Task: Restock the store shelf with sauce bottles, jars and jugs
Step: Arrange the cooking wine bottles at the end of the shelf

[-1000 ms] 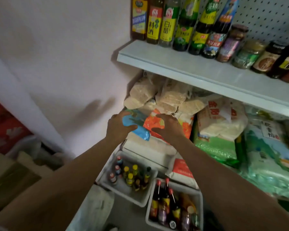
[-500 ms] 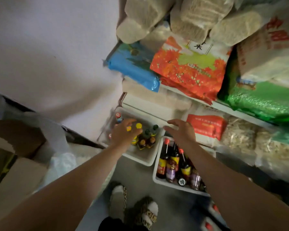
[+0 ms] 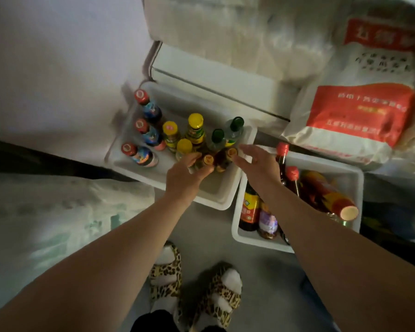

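At frame centre, the left hand (image 3: 185,177) curls around a gold-capped bottle (image 3: 207,160) in the white bin (image 3: 222,195); the right hand (image 3: 255,164) hovers spread beside another. Lifting to the shelf likely follows.

We've got a grey floor (image 3: 261,295) with two white bins sitting right on it: the left bin (image 3: 216,200) and right bin (image 3: 355,178) nearly touching, both holding upright bottles.
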